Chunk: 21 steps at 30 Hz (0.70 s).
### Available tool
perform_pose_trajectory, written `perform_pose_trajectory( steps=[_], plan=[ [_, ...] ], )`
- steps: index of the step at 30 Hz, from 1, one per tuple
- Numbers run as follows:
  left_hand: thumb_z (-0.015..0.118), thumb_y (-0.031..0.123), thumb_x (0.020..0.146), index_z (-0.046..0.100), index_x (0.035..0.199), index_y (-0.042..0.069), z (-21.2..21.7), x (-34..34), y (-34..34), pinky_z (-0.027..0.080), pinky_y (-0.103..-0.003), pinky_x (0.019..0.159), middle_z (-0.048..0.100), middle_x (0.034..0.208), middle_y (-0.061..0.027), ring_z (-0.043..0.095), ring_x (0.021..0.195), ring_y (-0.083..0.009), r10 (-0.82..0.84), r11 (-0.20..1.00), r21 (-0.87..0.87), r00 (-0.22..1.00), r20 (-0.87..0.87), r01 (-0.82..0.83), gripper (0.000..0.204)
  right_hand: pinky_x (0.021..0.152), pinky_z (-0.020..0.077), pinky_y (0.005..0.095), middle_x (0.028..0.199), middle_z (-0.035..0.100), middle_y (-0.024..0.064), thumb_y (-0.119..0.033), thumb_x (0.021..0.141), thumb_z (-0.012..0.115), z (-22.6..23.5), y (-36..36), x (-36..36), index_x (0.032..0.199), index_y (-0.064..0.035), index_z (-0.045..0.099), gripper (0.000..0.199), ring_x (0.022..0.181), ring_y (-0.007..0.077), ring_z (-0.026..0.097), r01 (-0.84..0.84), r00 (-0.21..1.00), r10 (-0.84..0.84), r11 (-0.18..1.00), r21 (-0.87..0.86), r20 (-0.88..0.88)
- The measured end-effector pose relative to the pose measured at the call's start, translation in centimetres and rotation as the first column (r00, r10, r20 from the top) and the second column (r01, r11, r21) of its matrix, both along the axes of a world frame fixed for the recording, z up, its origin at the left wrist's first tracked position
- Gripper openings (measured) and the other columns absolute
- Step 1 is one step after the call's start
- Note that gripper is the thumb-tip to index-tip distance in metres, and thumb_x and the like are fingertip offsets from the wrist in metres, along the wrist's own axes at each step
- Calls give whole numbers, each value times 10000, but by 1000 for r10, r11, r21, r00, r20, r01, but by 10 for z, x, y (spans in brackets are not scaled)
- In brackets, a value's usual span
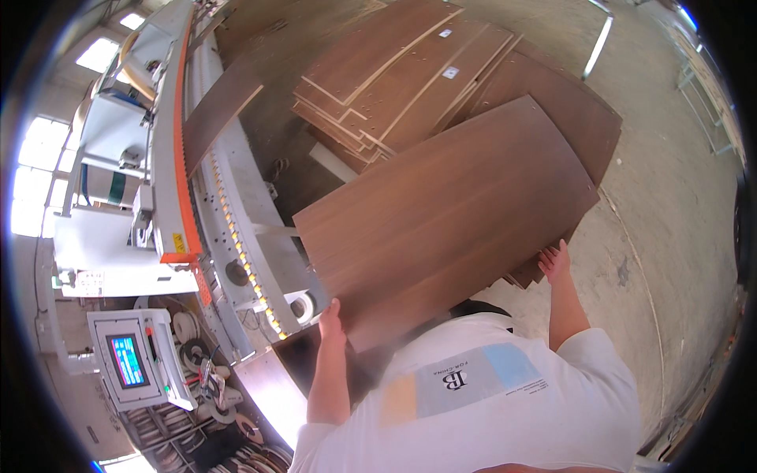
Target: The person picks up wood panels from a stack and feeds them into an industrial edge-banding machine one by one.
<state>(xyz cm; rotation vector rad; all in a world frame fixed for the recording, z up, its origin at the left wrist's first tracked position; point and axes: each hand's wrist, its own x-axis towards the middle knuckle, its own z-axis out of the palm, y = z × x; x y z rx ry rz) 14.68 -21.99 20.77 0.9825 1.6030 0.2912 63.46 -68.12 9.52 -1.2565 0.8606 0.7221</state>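
Observation:
I hold a large brown wood-veneer panel [449, 213] flat in front of my chest. My left hand [332, 322] grips its near left corner. My right hand [555, 262] grips its right edge, fingers curled under the board. The panel hangs above a stack of similar brown panels [568, 102] on the floor. A second stack of drilled panels [394, 71] lies further away. Another brown panel [217, 110] rests on the machine's conveyor at the left.
A long white and orange edge-banding machine [169, 158] runs along my left, with a roller track [236, 236] and a control screen [128, 360]. Reels of edge tape [236, 426] lie below it. Concrete floor [670, 197] spreads to the right, with a metal frame [710, 102].

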Motion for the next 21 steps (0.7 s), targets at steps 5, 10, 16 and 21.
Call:
perform_pose_trajectory(
  steps=[5, 10, 16, 21],
  plan=[
    [650, 395, 984, 579, 1357, -3, 25, -67, 37, 469, -427, 1011, 600, 1362, -94, 549, 1239, -239, 257, 942, 248, 960, -110, -224, 551, 940, 493, 431, 1285, 593, 79, -739, 877, 510, 5, 30, -8, 1412, -69, 486, 858, 1165, 248, 560, 178, 981, -172, 982, 64, -86],
    [647, 391, 959, 670, 1039, -34, 63, -102, 64, 462, -376, 767, 626, 926, -57, 551, 833, -184, 428, 856, 353, 900, -77, -377, 433, 1135, 358, 482, 1515, 460, 99, -590, 972, 373, 20, 65, -25, 1493, -80, 436, 732, 1360, 306, 458, 280, 959, -283, 953, 117, 11],
    [601, 364, 952, 703, 942, -67, 58, -149, 82, 470, -388, 726, 666, 829, -119, 572, 762, -212, 448, 832, 422, 885, -129, -360, 444, 1179, 320, 439, 1569, 428, 101, -476, 1002, 317, 27, 115, -54, 1476, -42, 466, 661, 1396, 313, 435, 275, 941, -277, 961, 38, 193],
    [553, 493, 948, 729, 1056, -40, 45, -196, 93, 493, -434, 848, 730, 974, -206, 680, 924, -337, 491, 830, 447, 818, -300, -334, 571, 1174, 331, 416, 1540, 467, 107, -453, 1002, 305, 36, 154, -80, 1461, -34, 487, 648, 1376, 306, 453, 223, 952, -214, 975, -16, 220]
  ],
)
